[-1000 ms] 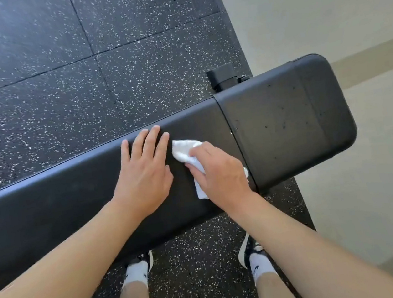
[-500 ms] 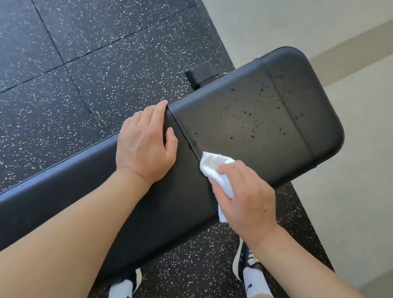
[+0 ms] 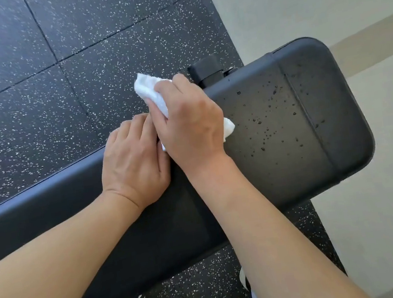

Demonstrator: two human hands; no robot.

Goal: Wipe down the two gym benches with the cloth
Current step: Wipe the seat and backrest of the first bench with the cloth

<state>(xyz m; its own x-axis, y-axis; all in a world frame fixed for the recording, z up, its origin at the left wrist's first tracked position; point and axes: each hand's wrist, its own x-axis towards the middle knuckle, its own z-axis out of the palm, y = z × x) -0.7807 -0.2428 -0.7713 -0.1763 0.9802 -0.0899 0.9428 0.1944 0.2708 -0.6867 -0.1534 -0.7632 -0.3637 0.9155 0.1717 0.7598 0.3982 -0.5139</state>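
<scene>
Right hand [image 3: 188,125] gripping white cloth [image 3: 151,92] at bench [image 3: 287,122] far edge, left hand [image 3: 133,162] flat (fingers relaxed) beside it

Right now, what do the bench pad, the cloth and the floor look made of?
Bench pad: looks like black vinyl or faux leather, matte; droplets bead on it, and a stitched seam shows.
Cloth: white terry-like fabric with a nubby surface, bunched in the right hand.
Floor: probably rubber tiles, black with white flecks and visible joints.

White cloth [image 3: 150,90], black bench [image 3: 276,138], white-speckled black floor [image 3: 77,52].
</scene>
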